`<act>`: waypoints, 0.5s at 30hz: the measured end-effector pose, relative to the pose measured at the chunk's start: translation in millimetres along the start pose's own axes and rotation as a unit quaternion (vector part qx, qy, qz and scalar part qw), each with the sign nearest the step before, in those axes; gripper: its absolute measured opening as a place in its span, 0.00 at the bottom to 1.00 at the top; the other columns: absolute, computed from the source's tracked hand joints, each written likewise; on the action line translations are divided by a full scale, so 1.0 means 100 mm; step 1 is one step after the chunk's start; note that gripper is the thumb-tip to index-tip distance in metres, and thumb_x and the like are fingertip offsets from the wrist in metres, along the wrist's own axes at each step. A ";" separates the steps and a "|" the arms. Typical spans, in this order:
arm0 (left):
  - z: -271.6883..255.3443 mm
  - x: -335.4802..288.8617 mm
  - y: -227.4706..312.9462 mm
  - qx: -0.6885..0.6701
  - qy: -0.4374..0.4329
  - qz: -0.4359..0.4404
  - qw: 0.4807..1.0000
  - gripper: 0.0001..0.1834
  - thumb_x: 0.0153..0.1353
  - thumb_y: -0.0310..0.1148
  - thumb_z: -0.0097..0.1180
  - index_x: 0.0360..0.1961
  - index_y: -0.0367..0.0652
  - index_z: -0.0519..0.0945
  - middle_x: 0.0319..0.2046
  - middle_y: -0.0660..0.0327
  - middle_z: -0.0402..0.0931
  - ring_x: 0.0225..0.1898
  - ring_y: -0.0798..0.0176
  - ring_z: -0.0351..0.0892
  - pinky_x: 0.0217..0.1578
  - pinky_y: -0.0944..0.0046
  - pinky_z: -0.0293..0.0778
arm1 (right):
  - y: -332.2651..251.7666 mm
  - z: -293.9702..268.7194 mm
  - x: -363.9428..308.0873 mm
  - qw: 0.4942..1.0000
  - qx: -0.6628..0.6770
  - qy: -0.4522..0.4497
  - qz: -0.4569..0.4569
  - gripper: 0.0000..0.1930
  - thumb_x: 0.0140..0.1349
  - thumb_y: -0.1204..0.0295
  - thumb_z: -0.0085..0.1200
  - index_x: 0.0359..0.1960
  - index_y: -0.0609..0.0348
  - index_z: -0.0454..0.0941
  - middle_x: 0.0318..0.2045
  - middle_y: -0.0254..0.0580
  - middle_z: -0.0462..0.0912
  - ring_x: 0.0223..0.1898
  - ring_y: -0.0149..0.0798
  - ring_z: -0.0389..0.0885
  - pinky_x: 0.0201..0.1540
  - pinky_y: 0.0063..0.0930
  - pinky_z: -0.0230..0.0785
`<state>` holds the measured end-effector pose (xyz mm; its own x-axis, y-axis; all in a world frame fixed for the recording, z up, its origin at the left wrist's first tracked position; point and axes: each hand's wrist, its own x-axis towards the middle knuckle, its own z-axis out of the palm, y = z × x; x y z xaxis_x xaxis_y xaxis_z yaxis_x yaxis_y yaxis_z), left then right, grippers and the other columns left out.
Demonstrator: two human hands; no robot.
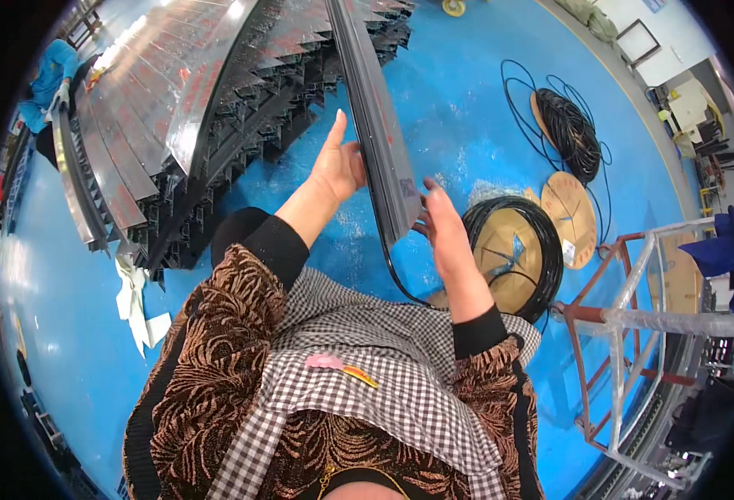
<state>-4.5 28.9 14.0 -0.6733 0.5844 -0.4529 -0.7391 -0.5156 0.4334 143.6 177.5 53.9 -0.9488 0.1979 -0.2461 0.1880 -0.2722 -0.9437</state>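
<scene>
A long dark metal profile (385, 137) stretches away from me, its near end between my hands. From the left side, my left hand (338, 171) holds it, thumb standing up and fingers partly hidden at its edge. My right hand (444, 223) grips the right edge close to the near end, with fingertips partly hidden. A thin black rubber strip (396, 279) runs along the profile's left edge, hangs off the end and curves toward a black coil (553, 271) on a cardboard disc (500, 242) at my right.
Stacked dark profiles (242, 125) fill the far left, where another person in a blue sleeve (57, 60) works. Another black coil (571, 133) and a cardboard disc (569, 218) lie farther right. A plastic-wrapped metal frame rack (617, 317) stands right. White scraps (132, 296) lie left on the blue floor.
</scene>
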 end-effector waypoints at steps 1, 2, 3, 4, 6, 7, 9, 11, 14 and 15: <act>0.03 0.01 -0.04 0.000 -0.004 0.022 1.000 0.33 0.50 0.63 0.56 0.39 0.42 0.75 0.33 0.58 0.77 0.32 0.65 0.75 0.39 0.62 0.71 | 0.18 -0.13 -0.09 0.999 0.034 0.001 -0.004 0.29 0.66 0.59 0.42 0.63 0.64 0.55 0.56 0.46 0.66 0.49 0.36 0.70 0.49 0.30 0.64; 0.05 0.01 -0.06 -0.001 -0.007 0.047 0.999 0.32 0.50 0.63 0.56 0.40 0.42 0.75 0.33 0.59 0.77 0.32 0.66 0.75 0.39 0.62 0.71 | 0.32 -0.10 -0.27 0.999 -0.004 0.048 -0.010 0.25 0.67 0.59 0.42 0.58 0.65 0.63 0.51 0.46 0.72 0.47 0.35 0.72 0.49 0.30 0.65; 0.07 0.01 -0.07 -0.001 -0.010 0.073 0.997 0.32 0.50 0.63 0.56 0.40 0.43 0.75 0.34 0.59 0.77 0.33 0.66 0.76 0.39 0.63 0.71 | 0.46 -0.12 -0.43 0.997 -0.072 0.015 0.001 0.21 0.67 0.61 0.42 0.53 0.66 0.68 0.46 0.43 0.75 0.43 0.34 0.73 0.47 0.27 0.65; 0.06 0.01 -0.09 -0.004 -0.011 0.098 0.995 0.32 0.50 0.64 0.56 0.41 0.44 0.75 0.34 0.60 0.77 0.33 0.67 0.76 0.38 0.64 0.71 | 0.59 -0.13 -0.61 0.990 -0.141 -0.017 0.014 0.18 0.67 0.63 0.43 0.48 0.67 0.73 0.40 0.40 0.77 0.40 0.32 0.73 0.45 0.23 0.65; 0.01 0.06 -0.12 0.002 -0.031 0.107 0.994 0.36 0.52 0.65 0.53 0.47 0.42 0.73 0.39 0.58 0.76 0.39 0.57 0.77 0.45 0.57 0.71 | 0.71 0.09 -0.91 0.993 -0.086 0.016 0.077 0.14 0.66 0.66 0.44 0.34 0.65 0.78 0.26 0.34 0.77 0.29 0.29 0.72 0.36 0.20 0.66; 0.03 0.08 -0.13 -0.001 -0.039 0.112 0.993 0.36 0.52 0.65 0.53 0.47 0.42 0.73 0.39 0.58 0.76 0.39 0.57 0.77 0.45 0.57 0.71 | 0.67 0.11 -0.92 0.993 -0.092 0.016 0.070 0.14 0.66 0.66 0.44 0.34 0.65 0.78 0.26 0.34 0.77 0.29 0.29 0.72 0.36 0.20 0.66; 0.05 0.04 -0.18 -0.010 -0.071 0.109 0.991 0.29 0.55 0.58 0.55 0.46 0.44 0.74 0.35 0.59 0.77 0.35 0.61 0.77 0.41 0.61 0.73 | 0.58 0.17 -0.91 0.980 -0.183 0.037 0.064 0.15 0.66 0.67 0.45 0.28 0.65 0.78 0.19 0.33 0.74 0.22 0.28 0.69 0.28 0.18 0.64; 0.17 -0.06 -0.07 -0.237 -0.068 -0.098 0.964 0.21 0.57 0.50 0.58 0.42 0.43 0.76 0.33 0.61 0.77 0.32 0.65 0.77 0.37 0.65 0.73 | 0.51 0.22 -0.75 0.979 -0.191 0.045 0.052 0.15 0.66 0.67 0.44 0.28 0.65 0.77 0.19 0.34 0.73 0.21 0.28 0.68 0.27 0.18 0.63; 0.13 -0.06 -0.14 -0.169 -0.073 -0.022 0.983 0.20 0.57 0.48 0.58 0.41 0.43 0.76 0.32 0.62 0.77 0.30 0.65 0.77 0.35 0.65 0.73 | 0.48 0.30 -0.68 0.972 -0.202 0.080 0.084 0.16 0.66 0.67 0.43 0.26 0.66 0.77 0.18 0.35 0.72 0.21 0.27 0.66 0.25 0.19 0.62; 0.13 -0.06 -0.16 -0.136 -0.068 0.005 0.988 0.19 0.57 0.47 0.58 0.40 0.42 0.76 0.31 0.62 0.77 0.30 0.66 0.77 0.35 0.65 0.73 | 0.51 0.31 -0.68 0.977 -0.187 0.074 0.064 0.16 0.66 0.67 0.43 0.27 0.66 0.77 0.18 0.36 0.72 0.21 0.27 0.67 0.25 0.19 0.62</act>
<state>11.4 42.1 20.1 -0.6861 0.6467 -0.3332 -0.7220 -0.6613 0.2033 209.4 121.1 29.1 -0.8692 0.3270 -0.3709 0.4093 0.0549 -0.9108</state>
